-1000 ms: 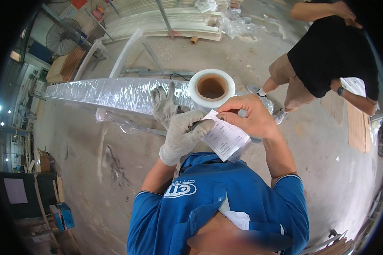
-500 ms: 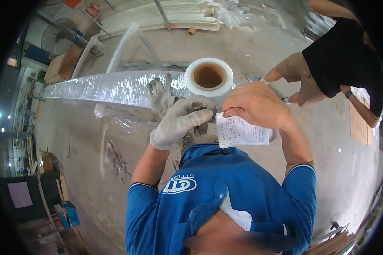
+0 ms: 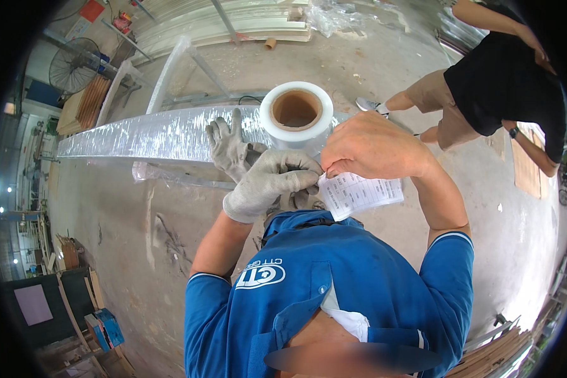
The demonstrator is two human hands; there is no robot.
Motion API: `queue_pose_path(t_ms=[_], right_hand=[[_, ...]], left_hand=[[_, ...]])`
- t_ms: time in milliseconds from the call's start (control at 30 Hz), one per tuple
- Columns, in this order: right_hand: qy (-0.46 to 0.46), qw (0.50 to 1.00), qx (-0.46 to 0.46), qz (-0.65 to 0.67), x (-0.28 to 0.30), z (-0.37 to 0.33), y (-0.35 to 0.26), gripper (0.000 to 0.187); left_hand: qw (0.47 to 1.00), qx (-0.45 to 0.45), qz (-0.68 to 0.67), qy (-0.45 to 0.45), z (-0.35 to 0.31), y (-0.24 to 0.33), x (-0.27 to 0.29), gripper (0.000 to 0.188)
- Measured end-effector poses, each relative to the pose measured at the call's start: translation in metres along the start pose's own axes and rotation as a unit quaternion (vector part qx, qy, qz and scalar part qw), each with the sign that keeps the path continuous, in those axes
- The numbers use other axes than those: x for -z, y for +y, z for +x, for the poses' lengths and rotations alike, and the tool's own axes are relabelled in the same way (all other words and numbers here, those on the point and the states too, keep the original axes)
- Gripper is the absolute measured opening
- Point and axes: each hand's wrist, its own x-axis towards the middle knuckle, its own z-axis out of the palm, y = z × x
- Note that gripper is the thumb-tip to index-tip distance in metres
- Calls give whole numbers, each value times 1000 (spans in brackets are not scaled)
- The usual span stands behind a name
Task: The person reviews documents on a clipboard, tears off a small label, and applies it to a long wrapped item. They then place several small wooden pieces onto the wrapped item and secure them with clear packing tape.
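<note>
A printed white paper label [image 3: 362,195] hangs between my two hands in front of my chest. My right hand [image 3: 375,148], bare, pinches its upper edge. My left hand [image 3: 271,183] wears a grey work glove; its thumb and forefinger close at the label's left corner. Just beyond them a loose grey glove [image 3: 229,148] lies on a long bundle [image 3: 138,135] wrapped in clear film. A large roll of stretch film [image 3: 268,120] with a brown cardboard core stands upright on the bundle, close behind my hands.
At the right, a person [image 3: 485,94] in a black shirt and beige shorts stands nearby. Film-covered frame bars [image 3: 170,75] rise behind the bundle. A fan [image 3: 74,66] and stacked boards [image 3: 91,104] are at the far left. Long pale profiles [image 3: 264,28] lie at the back.
My gloved left fingers have come up to the label's corner and closed there. The label has tilted, its right side rising. The view has shifted slightly; the roll and loose glove stay put.
</note>
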Motion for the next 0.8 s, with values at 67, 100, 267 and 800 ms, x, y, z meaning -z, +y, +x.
queue_pose_path(t_ms=[67,100,267,800], right_hand=[[2,1000,1,-4,0,1,2,8],[4,1000,2,-6,0,2,3,8],[239,967,39,-82,-1,8,-7,9],[362,907,-127,174,-50,-7,-30,11]], left_hand=[[1000,-8,-10,14,0,-2,-2,18],[999,-18,-24,19,0,-4,-3,18],[986,-75,-137,66,4,-15,-10,24],[923,-295,75,236,12,-21,-31,13]])
